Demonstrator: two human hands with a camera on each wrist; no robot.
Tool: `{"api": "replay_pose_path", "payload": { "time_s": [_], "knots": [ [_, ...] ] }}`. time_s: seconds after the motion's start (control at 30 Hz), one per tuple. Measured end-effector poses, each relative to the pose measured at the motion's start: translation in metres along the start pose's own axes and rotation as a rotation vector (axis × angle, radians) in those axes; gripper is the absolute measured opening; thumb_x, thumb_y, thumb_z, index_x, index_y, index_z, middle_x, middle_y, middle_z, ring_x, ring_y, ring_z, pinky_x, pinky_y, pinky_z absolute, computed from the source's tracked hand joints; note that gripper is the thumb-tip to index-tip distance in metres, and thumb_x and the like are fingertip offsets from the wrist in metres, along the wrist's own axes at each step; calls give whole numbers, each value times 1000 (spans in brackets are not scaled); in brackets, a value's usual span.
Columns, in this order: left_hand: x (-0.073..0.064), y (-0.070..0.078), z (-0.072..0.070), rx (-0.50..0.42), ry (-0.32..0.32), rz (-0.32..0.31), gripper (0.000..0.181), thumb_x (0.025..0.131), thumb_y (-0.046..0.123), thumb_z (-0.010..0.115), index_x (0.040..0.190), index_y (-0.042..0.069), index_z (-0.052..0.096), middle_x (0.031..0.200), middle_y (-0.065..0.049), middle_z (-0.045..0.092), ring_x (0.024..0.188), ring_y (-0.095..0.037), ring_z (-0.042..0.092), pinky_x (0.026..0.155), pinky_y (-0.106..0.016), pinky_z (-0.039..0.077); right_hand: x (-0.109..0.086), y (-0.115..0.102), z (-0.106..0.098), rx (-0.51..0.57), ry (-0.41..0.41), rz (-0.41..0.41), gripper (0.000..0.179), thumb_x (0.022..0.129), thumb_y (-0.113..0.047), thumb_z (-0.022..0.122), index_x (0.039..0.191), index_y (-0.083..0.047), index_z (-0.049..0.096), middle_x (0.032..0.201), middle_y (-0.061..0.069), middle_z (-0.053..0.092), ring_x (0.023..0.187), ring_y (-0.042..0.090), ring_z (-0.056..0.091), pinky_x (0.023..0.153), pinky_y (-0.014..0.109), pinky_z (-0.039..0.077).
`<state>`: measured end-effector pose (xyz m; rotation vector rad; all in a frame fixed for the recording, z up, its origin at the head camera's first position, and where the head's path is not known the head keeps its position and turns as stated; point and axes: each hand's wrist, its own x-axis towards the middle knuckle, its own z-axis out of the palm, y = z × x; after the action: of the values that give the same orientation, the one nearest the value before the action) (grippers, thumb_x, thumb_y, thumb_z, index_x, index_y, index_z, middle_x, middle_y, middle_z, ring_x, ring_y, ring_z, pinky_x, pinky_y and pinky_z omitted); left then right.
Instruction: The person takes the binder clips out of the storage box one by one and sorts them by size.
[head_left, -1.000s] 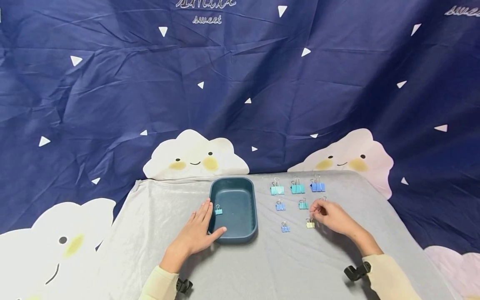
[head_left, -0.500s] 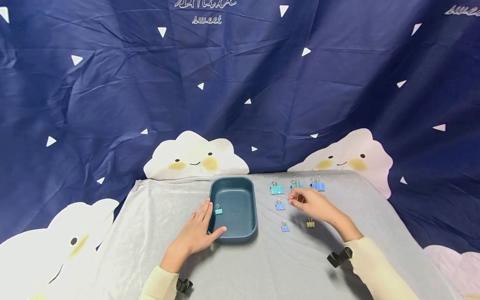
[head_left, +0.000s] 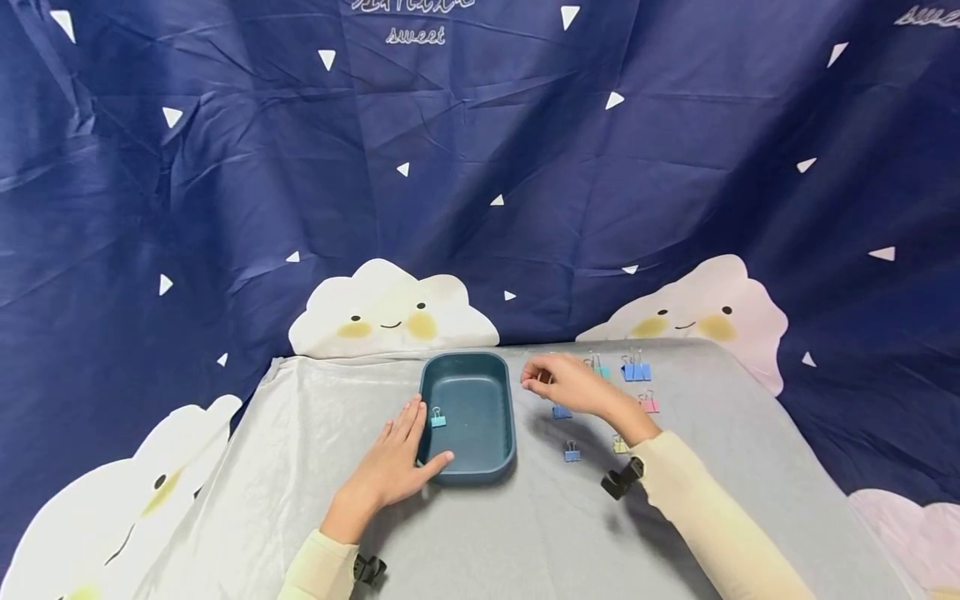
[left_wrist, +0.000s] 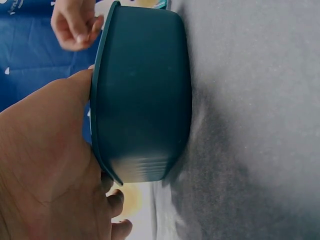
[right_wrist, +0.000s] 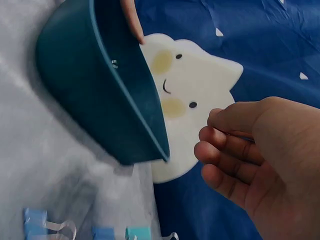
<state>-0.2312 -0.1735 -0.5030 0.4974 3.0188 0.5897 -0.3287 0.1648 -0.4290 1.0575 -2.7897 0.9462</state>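
Note:
My left hand (head_left: 390, 462) lies against the left side of a dark teal box (head_left: 513, 433), fingers straight along the rim and thumb reaching over the near corner. Inside the box is a small teal binder clip (head_left: 438, 421). To the right of the box, my right hand (head_left: 566, 383) hovers over the binder clips with loosely curled fingers (right_wrist: 212, 137). No clip shows between its fingertips in either wrist view. Under and around it are a blue clip (head_left: 561, 412), a teal clip (head_left: 602, 369) and a small blue clip (head_left: 572, 454); its arm hides part of the group.
A large blue clip (head_left: 636, 371), a pink clip (head_left: 649, 404) and a yellow clip (head_left: 619, 444) stand farther right. Grey cloth (head_left: 510, 542) covers the table. Behind it hangs a dark blue curtain (head_left: 480, 125) with white cloud faces.
My right hand has moved left from beside the yellow clip, across the clips, to near the box's right rim. The pink clip has come into view. My left hand stays put.

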Motion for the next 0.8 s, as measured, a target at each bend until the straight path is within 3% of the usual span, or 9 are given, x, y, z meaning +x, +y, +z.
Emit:
{"api": "replay_pose_path", "payload": {
  "time_s": [0.33, 0.6, 0.8],
  "knots": [
    [0, -1, 0, 14, -9, -9, 105, 102, 73, 50, 170, 1, 17, 181, -13, 10, 167, -33, 14, 134, -58, 21, 48, -25, 23, -16, -68, -100, 6, 103, -14, 71, 100, -14, 76, 89, -2, 73, 77, 5, 60, 71, 25, 54],
    [1, -1, 0, 26, -11, -3, 105, 102, 75, 48, 170, 1, 16, 181, -13, 9, 167, -32, 14, 134, -59, 22, 79, -39, 48, -74, -169, -90, 5, 102, -13, 70, 102, -12, 76, 92, -4, 72, 78, 6, 58, 75, 24, 53],
    [1, -3, 2, 21, 4, -3, 104, 102, 74, 49, 170, 1, 19, 181, -13, 12, 167, -32, 16, 133, -59, 23, 98, -44, 65, -85, -207, -83, 5, 102, -13, 70, 101, -12, 75, 95, -1, 75, 85, 9, 65, 82, 28, 57]
  ]
}}
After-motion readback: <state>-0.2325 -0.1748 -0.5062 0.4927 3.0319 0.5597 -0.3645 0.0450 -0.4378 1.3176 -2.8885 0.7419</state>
